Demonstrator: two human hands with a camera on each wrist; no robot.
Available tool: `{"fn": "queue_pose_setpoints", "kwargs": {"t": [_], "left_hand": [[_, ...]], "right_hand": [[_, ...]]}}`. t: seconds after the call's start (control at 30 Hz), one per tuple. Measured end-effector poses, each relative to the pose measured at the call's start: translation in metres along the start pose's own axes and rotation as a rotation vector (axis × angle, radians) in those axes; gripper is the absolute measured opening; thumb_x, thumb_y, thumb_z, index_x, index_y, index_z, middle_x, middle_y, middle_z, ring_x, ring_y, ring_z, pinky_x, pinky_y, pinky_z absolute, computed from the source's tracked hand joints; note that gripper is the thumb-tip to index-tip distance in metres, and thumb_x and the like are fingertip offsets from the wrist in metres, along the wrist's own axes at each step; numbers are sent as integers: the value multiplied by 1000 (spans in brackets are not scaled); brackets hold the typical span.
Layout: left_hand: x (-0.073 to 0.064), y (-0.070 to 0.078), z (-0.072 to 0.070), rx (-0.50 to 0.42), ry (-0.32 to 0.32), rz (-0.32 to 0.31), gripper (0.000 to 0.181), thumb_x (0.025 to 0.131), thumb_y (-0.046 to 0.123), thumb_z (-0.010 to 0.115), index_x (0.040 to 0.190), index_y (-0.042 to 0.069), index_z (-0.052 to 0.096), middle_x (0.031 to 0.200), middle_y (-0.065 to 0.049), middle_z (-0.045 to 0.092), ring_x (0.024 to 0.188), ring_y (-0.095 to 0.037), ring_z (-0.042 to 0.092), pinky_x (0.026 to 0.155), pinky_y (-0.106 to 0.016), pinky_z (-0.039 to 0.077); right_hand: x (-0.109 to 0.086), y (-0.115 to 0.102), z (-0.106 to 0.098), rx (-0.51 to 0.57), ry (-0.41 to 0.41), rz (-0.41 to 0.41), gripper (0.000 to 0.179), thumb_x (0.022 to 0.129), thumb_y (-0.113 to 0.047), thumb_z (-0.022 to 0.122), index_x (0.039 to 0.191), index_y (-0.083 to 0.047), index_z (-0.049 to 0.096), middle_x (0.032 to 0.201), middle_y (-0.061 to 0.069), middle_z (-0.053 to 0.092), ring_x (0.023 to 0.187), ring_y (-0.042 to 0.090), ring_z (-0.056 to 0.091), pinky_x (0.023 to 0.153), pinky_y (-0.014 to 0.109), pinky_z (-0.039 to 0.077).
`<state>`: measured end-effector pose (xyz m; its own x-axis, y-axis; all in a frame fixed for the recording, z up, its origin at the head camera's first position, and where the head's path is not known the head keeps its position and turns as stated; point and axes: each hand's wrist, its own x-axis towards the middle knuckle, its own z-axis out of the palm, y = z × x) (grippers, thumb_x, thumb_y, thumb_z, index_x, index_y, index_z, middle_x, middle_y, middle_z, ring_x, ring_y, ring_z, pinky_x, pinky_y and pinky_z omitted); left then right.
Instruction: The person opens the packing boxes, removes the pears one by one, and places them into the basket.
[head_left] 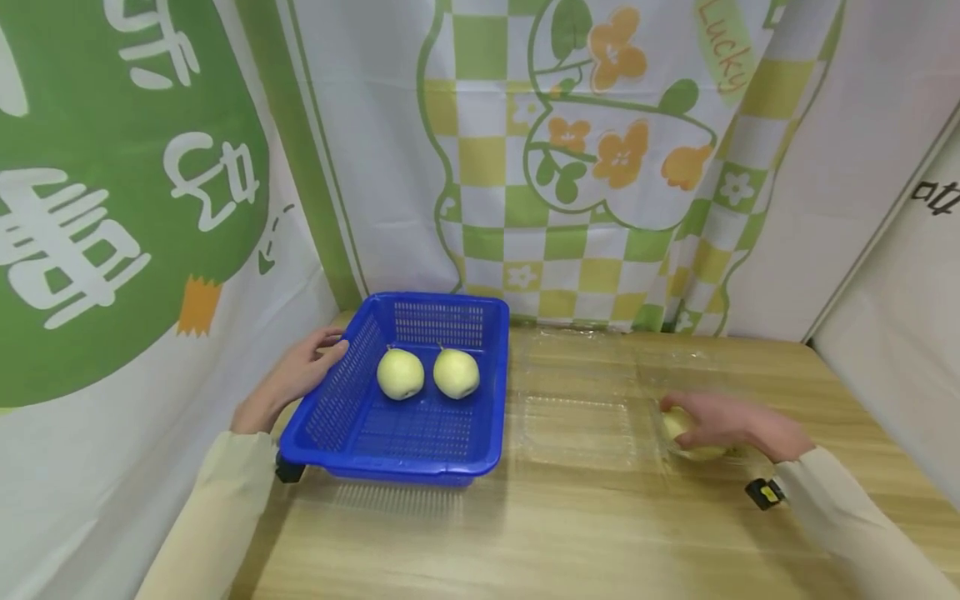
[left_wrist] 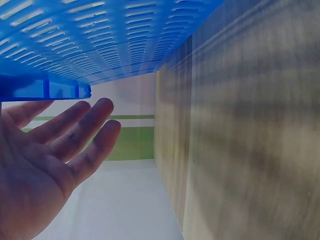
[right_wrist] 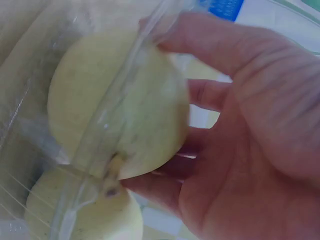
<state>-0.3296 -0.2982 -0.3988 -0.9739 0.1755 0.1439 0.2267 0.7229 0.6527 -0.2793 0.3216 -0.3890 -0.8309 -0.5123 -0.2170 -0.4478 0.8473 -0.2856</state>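
Observation:
A blue plastic basket (head_left: 497,400) stands on the left of the table, with two pale yellow-green pears (head_left: 401,375) lying in its back half. My left hand (head_left: 302,364) is at the basket's left side, thumb at the rim; in the left wrist view its fingers (left_wrist: 82,132) extend loosely beneath the rim. On the right, my right hand (head_left: 723,419) grips a pear (right_wrist: 120,105) at a clear plastic container (right_wrist: 75,190). A second pear (right_wrist: 85,215) sits just below the held one, seen partly through the clear plastic.
An opened clear plastic box (head_left: 576,429) lies between the basket and my right hand, its lid (head_left: 577,354) folded back toward the curtain. The wooden table (head_left: 540,542) ends at a patterned curtain (head_left: 480,192) behind and white cloth walls at both sides.

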Motion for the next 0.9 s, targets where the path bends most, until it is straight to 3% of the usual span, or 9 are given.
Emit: {"fn": "queue_pose_setpoints", "kwargs": {"t": [0.23,0.33,0.47,0.7,0.9], "left_hand": [[3,0,-4,8,-10,19,58,104,41,41,149,6,35,142,-31,47,125,-49,51,102,-62,40],[1,-4,-2,-20,-2,15,60,105,47,36,150,8,36,145,-27,47,131,-47,46,105,-62,36],[2,-6,6,-41,-22,26,60,105,47,35,150,7,36,144,-27,48,131,-45,46,105,-62,36],[9,-4,4,-2,-45,34,57,105,34,44,153,7,29,137,-33,51,122,-47,54,101,-60,41],[8,-5,1,-24,-66,32,59,105,35,43,154,7,27,139,-32,50,124,-47,52,102,-61,40]], "right_hand": [[9,7,-3,48,-48,-6,56,83,-27,75,129,-2,54,135,26,55,123,47,52,98,60,44],[14,12,-2,66,-54,-26,53,81,-26,75,125,-4,56,125,19,60,108,35,59,86,48,50],[14,21,2,84,-80,-15,52,78,-26,76,122,-5,57,116,11,61,95,21,54,72,33,45],[16,26,4,137,-55,-29,51,78,-25,74,121,-4,57,105,5,60,82,14,53,64,28,47],[18,26,7,124,-43,-38,48,79,-29,75,118,-6,57,99,1,58,79,12,53,62,26,47]]}}
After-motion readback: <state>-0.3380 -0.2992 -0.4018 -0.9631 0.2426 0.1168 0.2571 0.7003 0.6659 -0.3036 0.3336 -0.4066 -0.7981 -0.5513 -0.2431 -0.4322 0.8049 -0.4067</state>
